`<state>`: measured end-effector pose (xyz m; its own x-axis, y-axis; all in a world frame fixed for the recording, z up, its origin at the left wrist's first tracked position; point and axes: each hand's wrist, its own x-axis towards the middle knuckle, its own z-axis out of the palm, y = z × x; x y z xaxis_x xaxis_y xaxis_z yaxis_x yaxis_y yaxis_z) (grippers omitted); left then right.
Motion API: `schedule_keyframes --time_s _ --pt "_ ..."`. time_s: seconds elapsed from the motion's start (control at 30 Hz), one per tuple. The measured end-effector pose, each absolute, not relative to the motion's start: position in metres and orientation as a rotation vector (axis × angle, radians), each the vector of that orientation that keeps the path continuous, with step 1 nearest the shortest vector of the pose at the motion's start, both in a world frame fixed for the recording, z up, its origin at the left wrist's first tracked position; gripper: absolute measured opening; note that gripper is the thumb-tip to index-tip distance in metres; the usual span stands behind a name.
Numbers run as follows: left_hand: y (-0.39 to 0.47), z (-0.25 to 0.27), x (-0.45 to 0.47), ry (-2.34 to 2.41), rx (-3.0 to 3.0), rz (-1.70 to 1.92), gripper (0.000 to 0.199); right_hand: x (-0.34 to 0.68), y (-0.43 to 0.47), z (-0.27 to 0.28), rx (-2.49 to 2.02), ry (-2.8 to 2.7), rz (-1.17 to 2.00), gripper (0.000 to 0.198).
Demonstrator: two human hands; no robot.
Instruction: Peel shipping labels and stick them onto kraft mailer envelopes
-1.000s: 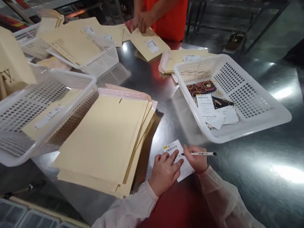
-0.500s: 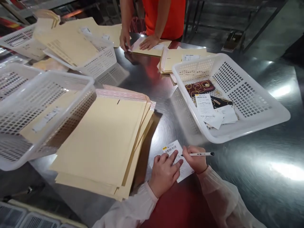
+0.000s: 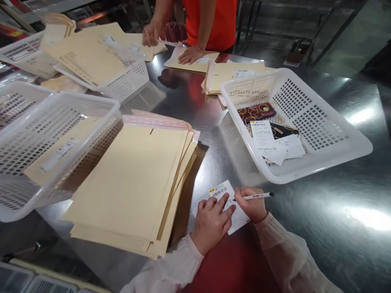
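A white label slip [image 3: 240, 219] with a barcode and a yellow mark lies on the shiny metal table. My left hand [image 3: 211, 221] rests on its left part with the fingers spread, pressing it down. In my right hand [image 3: 252, 204] is a white pen [image 3: 258, 195] with a black end, its tip touching the slip beside my left fingertips. To the left of my hands is a stack of cream padded envelopes [image 3: 131, 179] with pink-striped flaps. Beyond my right hand a white plastic basket [image 3: 324, 162] holds paper slips [image 3: 264, 135] and patterned dark items [image 3: 256, 112].
Across the table a person in an orange-red top [image 3: 210, 24] has one hand flat on an envelope [image 3: 174, 61]. More white baskets [image 3: 116, 110] stand at left, with envelopes in them. Another envelope pile [image 3: 226, 75] lies behind the right basket.
The pen has tilted slightly, its rear end rising a little. Across the table, the other person's one hand has lifted and pulled a strip away from the envelope. My left hand stays in place.
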<state>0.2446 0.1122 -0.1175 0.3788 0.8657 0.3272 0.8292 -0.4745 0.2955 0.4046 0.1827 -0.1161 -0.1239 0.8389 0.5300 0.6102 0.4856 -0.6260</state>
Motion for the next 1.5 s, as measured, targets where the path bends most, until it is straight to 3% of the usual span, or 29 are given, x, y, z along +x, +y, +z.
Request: schedule_keyframes --time_s 0.23,0.43,0.8,1.5 --pt "0.1123 -0.1168 0.2453 1.568 2.544 0.678 0.028 0.405 0.1826 -0.1144 -1.238 -1.827 0.349 0.046" --pt "0.1129 -0.1156 0.2444 1.561 2.531 0.653 0.029 0.4082 0.1808 -0.1123 -1.276 -1.812 0.181 0.047" --pt "0.1128 -0.1155 0.2453 1.557 2.538 0.68 0.029 0.4058 0.182 -0.1144 -1.316 -1.755 0.392 0.048" --pt "0.1125 -0.1157 0.2458 1.554 2.536 0.683 0.03 0.4108 0.1831 -0.1168 -1.264 -1.822 0.318 0.046"
